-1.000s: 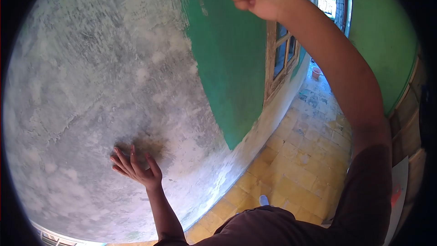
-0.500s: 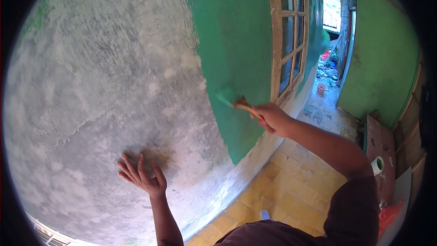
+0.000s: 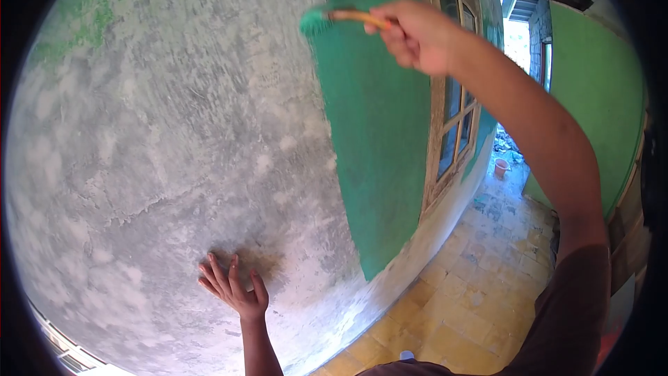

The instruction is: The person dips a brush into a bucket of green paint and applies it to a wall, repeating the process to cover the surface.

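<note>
My right hand (image 3: 421, 36) is closed around the wooden handle of a paintbrush (image 3: 358, 17), raised high on the wall. Green paint coats its bristles, which touch the left edge of the green painted area (image 3: 379, 139). Left of that edge, the wall (image 3: 174, 146) is bare, patchy grey plaster. Low on this plaster rests my left hand (image 3: 236, 289), open, its fingers spread and holding nothing.
A wooden-framed window (image 3: 449, 97) borders the green paint on the right. Yellowish floor tiles (image 3: 452, 313) run along the wall's foot. Farther down the passage stands a small bucket (image 3: 502, 167), opposite a light green wall (image 3: 595, 97).
My right hand has swept the brush upward and a little left, from mid-wall to the upper paint edge. The view has tilted up slightly; my left hand stays on the plaster.
</note>
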`<state>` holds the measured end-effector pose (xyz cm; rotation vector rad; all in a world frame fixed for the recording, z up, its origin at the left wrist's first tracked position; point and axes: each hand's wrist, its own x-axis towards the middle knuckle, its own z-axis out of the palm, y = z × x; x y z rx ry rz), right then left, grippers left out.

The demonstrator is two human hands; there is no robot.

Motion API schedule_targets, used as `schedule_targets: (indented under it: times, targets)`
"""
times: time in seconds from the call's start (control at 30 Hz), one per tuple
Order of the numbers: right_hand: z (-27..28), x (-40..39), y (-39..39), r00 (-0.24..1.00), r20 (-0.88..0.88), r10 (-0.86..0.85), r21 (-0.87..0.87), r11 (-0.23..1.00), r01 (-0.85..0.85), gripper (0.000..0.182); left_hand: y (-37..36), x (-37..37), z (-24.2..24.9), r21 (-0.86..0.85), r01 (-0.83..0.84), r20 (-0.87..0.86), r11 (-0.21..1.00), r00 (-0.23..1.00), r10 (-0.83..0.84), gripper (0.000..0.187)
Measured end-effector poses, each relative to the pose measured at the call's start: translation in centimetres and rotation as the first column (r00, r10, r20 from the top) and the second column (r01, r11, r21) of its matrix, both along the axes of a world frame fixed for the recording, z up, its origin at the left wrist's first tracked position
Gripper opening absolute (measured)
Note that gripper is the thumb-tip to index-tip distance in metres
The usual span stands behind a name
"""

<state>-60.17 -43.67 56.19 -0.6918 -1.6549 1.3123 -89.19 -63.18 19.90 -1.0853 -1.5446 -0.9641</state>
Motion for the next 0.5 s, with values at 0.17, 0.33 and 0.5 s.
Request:
schedule_targets:
  times: [0.17,0.33,0.5]
  targets:
    - [9.2,-1.9,1.9,0.973,-0.223,0.067,0.206,0.978,-0.02,0.022,-0.1,0.1,0.0,-0.022,-0.015,0.016,1.0,1.0,0.015,0.036]
    - [7.0,-3.1,3.3,0.975,-0.22,0.017,0.239,0.97,0.037,0.022,-0.1,0.1,-0.1,-0.02,-0.016,0.023,1.0,1.0,0.016,0.036]
    - [-3.7,-1.5,4.1,0.996,-0.083,-0.031,-0.035,0.999,0.028,0.03,0.0,-0.2,-0.3,-0.014,-0.011,0.023,1.0,1.0,0.011,0.036]
